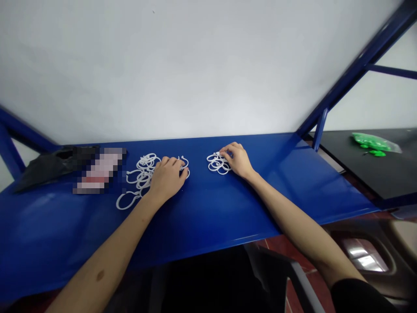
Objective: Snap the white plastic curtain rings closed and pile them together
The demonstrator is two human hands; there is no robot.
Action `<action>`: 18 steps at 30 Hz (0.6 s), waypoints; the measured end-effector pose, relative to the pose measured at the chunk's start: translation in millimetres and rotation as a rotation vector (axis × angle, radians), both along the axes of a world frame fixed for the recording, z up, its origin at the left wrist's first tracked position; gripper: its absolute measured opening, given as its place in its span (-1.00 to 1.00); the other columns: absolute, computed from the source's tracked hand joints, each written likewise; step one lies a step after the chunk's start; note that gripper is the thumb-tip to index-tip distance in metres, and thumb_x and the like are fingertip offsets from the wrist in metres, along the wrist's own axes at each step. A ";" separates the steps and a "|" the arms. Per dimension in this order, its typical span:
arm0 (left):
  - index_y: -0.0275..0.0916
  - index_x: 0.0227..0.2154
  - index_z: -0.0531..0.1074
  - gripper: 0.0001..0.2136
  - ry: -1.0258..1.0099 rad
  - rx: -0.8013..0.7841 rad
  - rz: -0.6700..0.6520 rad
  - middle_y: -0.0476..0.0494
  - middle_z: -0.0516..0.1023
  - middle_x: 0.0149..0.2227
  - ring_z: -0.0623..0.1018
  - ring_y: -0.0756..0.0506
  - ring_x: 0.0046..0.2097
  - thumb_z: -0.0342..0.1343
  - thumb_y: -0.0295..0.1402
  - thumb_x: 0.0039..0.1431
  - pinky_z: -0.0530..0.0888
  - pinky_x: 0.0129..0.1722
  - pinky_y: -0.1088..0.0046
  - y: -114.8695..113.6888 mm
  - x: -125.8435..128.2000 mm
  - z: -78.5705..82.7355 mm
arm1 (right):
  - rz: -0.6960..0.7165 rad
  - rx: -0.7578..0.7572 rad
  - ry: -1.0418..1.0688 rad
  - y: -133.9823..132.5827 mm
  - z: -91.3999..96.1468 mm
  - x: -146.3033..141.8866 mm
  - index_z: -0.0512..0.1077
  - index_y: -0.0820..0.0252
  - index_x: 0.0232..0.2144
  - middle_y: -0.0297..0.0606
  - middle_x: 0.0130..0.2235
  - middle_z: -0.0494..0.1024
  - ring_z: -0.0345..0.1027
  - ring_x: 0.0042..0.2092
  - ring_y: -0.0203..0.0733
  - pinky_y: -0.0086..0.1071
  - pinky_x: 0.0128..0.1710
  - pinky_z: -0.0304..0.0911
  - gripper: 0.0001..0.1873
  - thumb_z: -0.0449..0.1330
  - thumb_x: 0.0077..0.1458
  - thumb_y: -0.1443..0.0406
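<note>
My left hand (167, 178) lies palm down over the right part of a larger pile of white plastic curtain rings (143, 176), thumb apart from the fingers. It covers some of the rings, and a few stick out past its fingertips. To the right, my right hand (236, 158) has its thumb and fingertips pinched on a white ring at the edge of a smaller group of white curtain rings (218, 165). Several loops in that group overlap, lying flat on the blue table (208, 208).
A black bag (45, 169) lies at the table's left, beside a pixelated, pale flat item (102, 171). Blue metal bars (352, 69) slope along the right side. Green items in a clear bag (374, 143) rest on a black surface. A white wall (195, 69) stands behind.
</note>
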State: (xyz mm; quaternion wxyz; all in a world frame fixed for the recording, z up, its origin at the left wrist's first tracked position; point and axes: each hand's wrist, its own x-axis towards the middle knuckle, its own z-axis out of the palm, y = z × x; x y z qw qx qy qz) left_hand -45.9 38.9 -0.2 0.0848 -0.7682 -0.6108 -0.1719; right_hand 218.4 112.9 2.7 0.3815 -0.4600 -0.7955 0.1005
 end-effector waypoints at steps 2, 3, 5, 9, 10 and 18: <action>-0.25 -0.18 0.55 -0.70 -0.004 0.060 -0.015 -0.29 0.58 -0.17 0.45 -0.31 -0.06 -0.01 -0.21 0.30 0.40 -0.05 0.09 1.9 -2.3 -4.5 | 0.019 -0.041 0.012 0.2 -0.2 -1.8 0.54 0.14 -0.32 -0.23 -0.23 0.58 0.36 -0.18 -0.14 -0.21 -0.06 0.25 -0.92 0.24 0.21 0.32; -0.24 -0.20 0.55 -0.72 -0.004 0.095 -0.027 -0.29 0.57 -0.20 0.45 -0.30 -0.08 0.01 -0.20 0.30 0.40 -0.08 0.09 2.7 -3.5 -6.7 | 0.030 -0.057 0.012 0.2 -0.4 -2.4 0.54 0.15 -0.33 -0.24 -0.24 0.58 0.36 -0.19 -0.15 -0.22 -0.08 0.25 -0.93 0.24 0.21 0.32; -0.22 -0.22 0.55 -0.76 -0.002 0.150 -0.057 -0.28 0.56 -0.25 0.45 -0.29 -0.12 0.04 -0.22 0.29 0.40 -0.13 0.12 3.9 -6.2 -10.2 | 0.043 -0.073 0.007 -0.1 -0.8 -2.9 0.54 0.17 -0.34 -0.24 -0.26 0.58 0.36 -0.21 -0.17 -0.23 -0.10 0.25 -0.91 0.23 0.21 0.32; -0.19 -0.32 0.53 -0.84 -0.042 0.203 -0.111 -0.22 0.52 -0.32 0.42 -0.25 -0.18 0.07 -0.30 0.28 0.38 -0.19 0.16 4.8 -10.5 -11.7 | 0.048 -0.058 0.003 -2.3 -0.5 -2.8 0.52 0.18 -0.35 -0.24 -0.27 0.58 0.34 -0.22 -0.17 -0.22 -0.10 0.23 -0.86 0.20 0.24 0.28; -0.18 -0.34 0.52 -0.85 -0.068 0.207 -0.119 -0.21 0.52 -0.31 0.42 -0.24 -0.18 0.08 -0.30 0.28 0.38 -0.18 0.16 4.9 -11.1 -11.2 | 0.049 -0.049 0.003 -3.1 -0.1 -2.7 0.52 0.18 -0.35 -0.24 -0.27 0.58 0.34 -0.23 -0.16 -0.22 -0.10 0.23 -0.86 0.19 0.24 0.28; -0.18 -0.36 0.51 -0.91 -0.270 0.145 -0.150 -0.16 0.55 -0.23 0.40 -0.22 -0.13 0.18 -0.32 0.25 0.38 -0.07 0.12 4.5 -10.9 -7.3 | -0.001 0.051 0.009 -8.5 5.6 -0.8 0.51 0.18 -0.31 -0.22 -0.27 0.58 0.34 -0.22 -0.14 -0.21 -0.10 0.23 -0.89 0.19 0.26 0.30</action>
